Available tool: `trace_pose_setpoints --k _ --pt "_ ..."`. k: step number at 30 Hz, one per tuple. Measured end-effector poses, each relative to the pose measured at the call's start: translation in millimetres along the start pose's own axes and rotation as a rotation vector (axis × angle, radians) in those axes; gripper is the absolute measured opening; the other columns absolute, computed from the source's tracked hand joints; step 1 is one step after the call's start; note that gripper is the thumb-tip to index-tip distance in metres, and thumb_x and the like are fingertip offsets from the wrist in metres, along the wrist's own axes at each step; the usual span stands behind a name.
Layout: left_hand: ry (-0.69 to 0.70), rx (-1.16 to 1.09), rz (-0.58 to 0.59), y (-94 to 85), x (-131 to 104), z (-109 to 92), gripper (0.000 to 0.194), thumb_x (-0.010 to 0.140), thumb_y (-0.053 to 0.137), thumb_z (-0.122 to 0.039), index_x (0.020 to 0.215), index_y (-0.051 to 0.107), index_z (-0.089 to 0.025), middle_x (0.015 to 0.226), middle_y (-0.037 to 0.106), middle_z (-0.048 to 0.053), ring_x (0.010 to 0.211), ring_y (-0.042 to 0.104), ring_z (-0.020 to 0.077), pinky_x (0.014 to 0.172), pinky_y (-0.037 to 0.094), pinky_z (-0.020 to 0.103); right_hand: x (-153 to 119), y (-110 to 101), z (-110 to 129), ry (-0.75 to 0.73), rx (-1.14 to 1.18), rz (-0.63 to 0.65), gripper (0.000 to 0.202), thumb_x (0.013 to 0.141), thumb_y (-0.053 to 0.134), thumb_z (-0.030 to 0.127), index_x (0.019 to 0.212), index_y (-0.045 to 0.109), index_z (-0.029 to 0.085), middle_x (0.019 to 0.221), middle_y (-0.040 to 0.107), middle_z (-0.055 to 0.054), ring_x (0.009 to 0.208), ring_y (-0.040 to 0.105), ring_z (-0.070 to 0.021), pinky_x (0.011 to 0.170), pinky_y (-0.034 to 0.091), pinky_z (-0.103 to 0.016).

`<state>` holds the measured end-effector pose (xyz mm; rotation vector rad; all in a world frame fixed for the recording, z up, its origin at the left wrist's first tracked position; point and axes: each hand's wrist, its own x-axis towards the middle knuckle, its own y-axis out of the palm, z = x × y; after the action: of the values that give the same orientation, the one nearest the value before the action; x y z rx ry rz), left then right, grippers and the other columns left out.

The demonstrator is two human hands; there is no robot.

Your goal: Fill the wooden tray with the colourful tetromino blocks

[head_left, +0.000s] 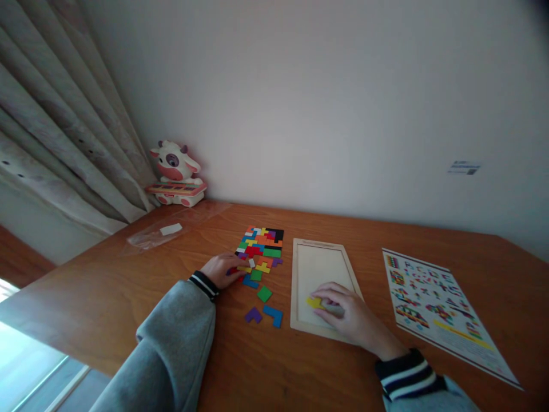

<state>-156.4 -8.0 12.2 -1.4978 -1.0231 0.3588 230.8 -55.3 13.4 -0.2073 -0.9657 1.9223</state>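
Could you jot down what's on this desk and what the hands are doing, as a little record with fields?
Left hand: at the loose colored pieces
Right hand: holding a yellow piece over the wooden tray
Right of tray: printed sheet
Back left: cow toy with keyboard
Near toy: clear plastic bag
Surface: brown wooden desk

No legible text from where I stand. Wall (321, 114) label (464, 167) has bluish print plus a small dark square at its lower right, too small to read; the sheet (446, 320) on the table (283, 377) has fine print near its lower end, by a yellow band, also unreadable. Tiny dark marking on the board's (297, 286) far rim, can't make it out.
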Motion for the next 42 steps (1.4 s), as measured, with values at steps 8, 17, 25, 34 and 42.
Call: trace_pose_setpoints --k 8,17,25,34,42 --pt "-0.011 -0.042 -0.021 7.6 1.6 -0.1 0.028 0.094 0.055 -0.040 0.111 0.070 -0.025 0.098 0.073 0.006 0.093 0.067 0.0198 0.088 0.053 0.033 0.7 7.8 8.1 0.034 0.064 0.016 0.028 0.084 0.068 0.028 0.112 0.070 0.024 0.100 0.071 -0.006 0.082 0.066 -0.0175 0.081 0.056 -0.032" --pt "0.007 -0.044 -0.072 20.6 7.7 -9.2 0.023 0.095 0.052 -0.030 0.109 0.068 -0.022 0.105 0.072 0.007 0.100 0.066 0.0204 0.091 0.052 0.034 -1.9 8.7 22.6 0.101 0.214 0.103 0.026 0.092 0.057 0.030 0.112 0.072 0.025 0.107 0.075 -0.008 0.098 0.070 -0.0218 0.092 0.055 -0.039" --pt "-0.018 0.033 -0.047 -4.4 3.8 -17.1 0.027 0.093 0.054 -0.036 0.114 0.065 -0.024 0.105 0.071 0.007 0.097 0.065 0.0214 0.090 0.050 0.035 -0.1 9.8 16.7 0.146 0.307 -0.001 0.034 0.093 0.055 0.032 0.124 0.062 0.020 0.110 0.073 -0.009 0.099 0.069 -0.0199 0.091 0.055 -0.037" --pt "-0.095 -0.004 -0.053 -0.5 4.9 -19.5 0.028 0.086 0.061 -0.042 0.107 0.068 -0.025 0.100 0.073 0.005 0.091 0.067 0.0203 0.087 0.051 0.032 1.3 14.6 15.0 0.175 0.292 -0.071 0.035 0.094 0.054 0.040 0.121 0.063 0.020 0.100 0.074 -0.008 0.091 0.069 -0.0197 0.083 0.057 -0.035" --pt "-0.307 -0.122 -0.086 14.1 11.9 -21.9 0.021 0.079 0.061 -0.033 0.095 0.069 -0.023 0.085 0.073 0.000 0.071 0.067 0.0148 0.068 0.053 0.023 3.3 13.9 19.5 0.196 0.298 -0.082 0.033 0.093 0.055 0.039 0.118 0.064 0.019 0.096 0.073 -0.006 0.088 0.068 -0.0186 0.080 0.056 -0.032"
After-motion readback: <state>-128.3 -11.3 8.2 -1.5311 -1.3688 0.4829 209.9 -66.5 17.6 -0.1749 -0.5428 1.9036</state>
